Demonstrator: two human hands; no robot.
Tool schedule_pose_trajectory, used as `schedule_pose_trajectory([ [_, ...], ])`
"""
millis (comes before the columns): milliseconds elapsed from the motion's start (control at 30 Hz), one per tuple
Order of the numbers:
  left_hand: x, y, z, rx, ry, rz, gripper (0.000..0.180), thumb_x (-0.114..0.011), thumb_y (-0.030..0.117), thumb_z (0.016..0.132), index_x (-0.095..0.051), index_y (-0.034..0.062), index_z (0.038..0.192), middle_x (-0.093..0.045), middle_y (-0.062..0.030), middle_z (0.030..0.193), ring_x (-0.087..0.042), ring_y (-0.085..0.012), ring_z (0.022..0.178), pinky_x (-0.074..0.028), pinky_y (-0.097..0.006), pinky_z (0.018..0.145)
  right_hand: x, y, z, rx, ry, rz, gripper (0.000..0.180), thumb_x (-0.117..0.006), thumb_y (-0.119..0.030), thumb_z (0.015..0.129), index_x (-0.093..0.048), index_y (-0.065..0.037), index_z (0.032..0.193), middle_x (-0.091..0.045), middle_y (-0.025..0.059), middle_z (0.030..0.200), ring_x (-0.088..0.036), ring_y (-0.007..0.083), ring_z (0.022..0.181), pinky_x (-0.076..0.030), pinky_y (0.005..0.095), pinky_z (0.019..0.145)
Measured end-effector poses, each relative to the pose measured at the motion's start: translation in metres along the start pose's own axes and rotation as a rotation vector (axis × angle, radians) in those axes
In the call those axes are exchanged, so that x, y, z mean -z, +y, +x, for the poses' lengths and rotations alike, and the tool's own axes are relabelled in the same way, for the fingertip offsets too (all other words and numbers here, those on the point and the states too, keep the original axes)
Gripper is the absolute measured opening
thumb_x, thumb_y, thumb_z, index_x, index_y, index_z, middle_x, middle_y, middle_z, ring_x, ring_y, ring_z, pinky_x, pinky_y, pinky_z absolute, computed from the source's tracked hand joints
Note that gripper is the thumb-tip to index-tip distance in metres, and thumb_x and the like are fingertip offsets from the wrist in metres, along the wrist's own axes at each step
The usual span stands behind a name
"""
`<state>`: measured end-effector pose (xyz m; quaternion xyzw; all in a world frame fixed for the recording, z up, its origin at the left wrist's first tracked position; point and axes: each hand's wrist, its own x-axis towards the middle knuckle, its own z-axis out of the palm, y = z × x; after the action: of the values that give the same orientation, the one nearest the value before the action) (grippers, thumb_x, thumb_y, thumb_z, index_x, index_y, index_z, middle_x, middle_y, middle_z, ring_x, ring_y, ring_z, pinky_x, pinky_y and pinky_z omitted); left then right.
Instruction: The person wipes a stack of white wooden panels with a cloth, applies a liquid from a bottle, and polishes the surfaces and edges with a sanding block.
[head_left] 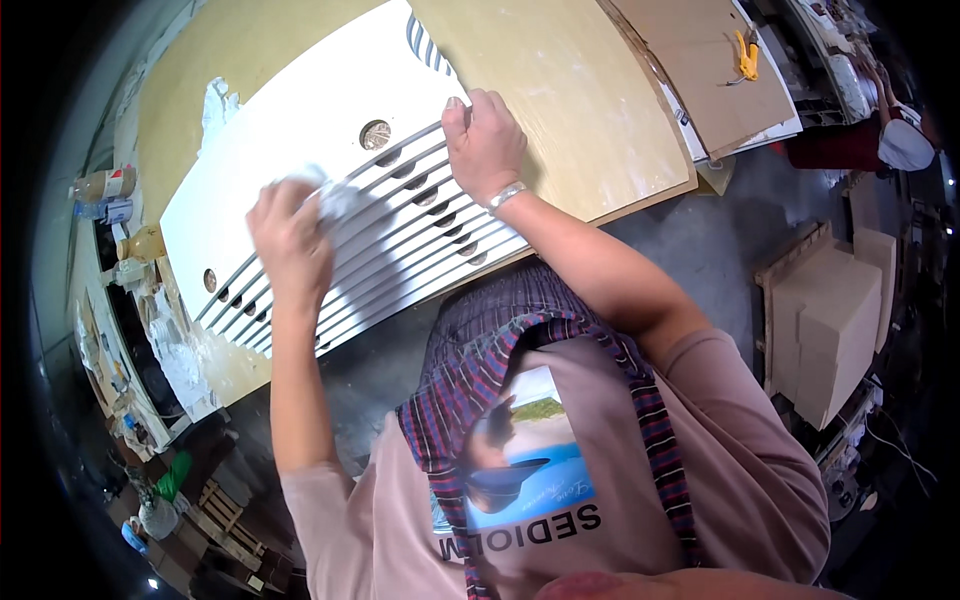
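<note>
A stack of white panels (290, 125) lies fanned out in steps on the table before me, with rows of round holes showing along their edges. In my left hand (292, 235), blurred by motion, is a crumpled white cloth (342, 200), held against the top panel near its front edge. My right hand (487, 145) has its fingers curled over the right end of the stack, gripping the top panel's corner.
Bare light wood board (560, 100) covers the table under and beside the panels. A yellow-handled tool (746, 55) lies on brown cardboard at the far right. Bottles (105, 185) and white scraps line the left side. A cardboard box (830, 320) stands at right; another person (850, 145) is behind it.
</note>
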<state>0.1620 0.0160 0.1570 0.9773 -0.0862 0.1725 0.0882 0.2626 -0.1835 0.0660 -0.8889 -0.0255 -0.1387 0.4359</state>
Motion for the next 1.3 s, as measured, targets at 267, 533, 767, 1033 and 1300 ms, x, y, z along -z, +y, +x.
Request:
schedule_pose_trajectory([
  [267,0.056,-0.075,-0.179,0.761,0.622,-0.003,0.028,-0.050,-0.012,0.077,-0.070,-0.0050,0.097,-0.066,-0.0114,0.095,-0.062,-0.0199,0.084,-0.049,-0.030,0.074,-0.001,0.000,-0.003,-0.022,0.000,0.045,0.030,-0.055,-0.034,0.092,-0.059,-0.004,0.094,-0.061,0.0169,0.090,-0.061,0.0382,0.081,-0.049,0.0494,0.071],
  [533,0.024,-0.195,-0.258,1.034,0.025,-0.088,0.023,-0.062,0.019,0.084,-0.073,0.0025,0.097,-0.071,-0.0171,0.086,-0.068,-0.0328,0.083,-0.052,-0.041,0.078,-0.009,0.029,0.002,0.024,0.039,0.026,0.035,-0.049,-0.030,0.098,-0.061,0.002,0.091,-0.063,0.0187,0.080,-0.059,0.0316,0.072,-0.045,0.0434,0.069],
  [767,0.032,-0.340,-0.295,1.054,0.185,0.153,0.018,-0.065,0.018,0.083,-0.074,0.0050,0.092,-0.072,-0.0126,0.080,-0.070,-0.0269,0.072,-0.053,-0.038,0.069,-0.012,0.018,0.001,0.010,0.124,-0.086,0.039,-0.040,-0.027,0.099,-0.057,0.005,0.084,-0.058,0.0212,0.073,-0.050,0.0319,0.065,-0.043,0.0421,0.066],
  [1033,0.003,-0.344,-0.264,0.667,0.027,-0.177,0.026,-0.070,-0.003,0.073,-0.068,0.0028,0.098,-0.064,-0.0146,0.092,-0.062,-0.0305,0.083,-0.050,-0.037,0.077,-0.018,0.019,0.000,0.118,0.162,-0.101,0.035,-0.039,-0.019,0.100,-0.055,0.007,0.083,-0.059,0.0220,0.077,-0.051,0.0321,0.070,-0.043,0.0408,0.071],
  [1300,-0.019,-0.381,-0.276,0.755,-0.216,-0.266,0.014,-0.066,-0.004,0.076,-0.066,-0.0017,0.089,-0.060,-0.0085,0.078,-0.057,-0.0180,0.075,-0.046,-0.029,0.070,-0.019,0.046,0.000,0.161,0.195,-0.235,0.043,-0.040,-0.033,0.100,-0.059,0.002,0.083,-0.061,0.0251,0.078,-0.057,0.0395,0.070,-0.043,0.0477,0.067],
])
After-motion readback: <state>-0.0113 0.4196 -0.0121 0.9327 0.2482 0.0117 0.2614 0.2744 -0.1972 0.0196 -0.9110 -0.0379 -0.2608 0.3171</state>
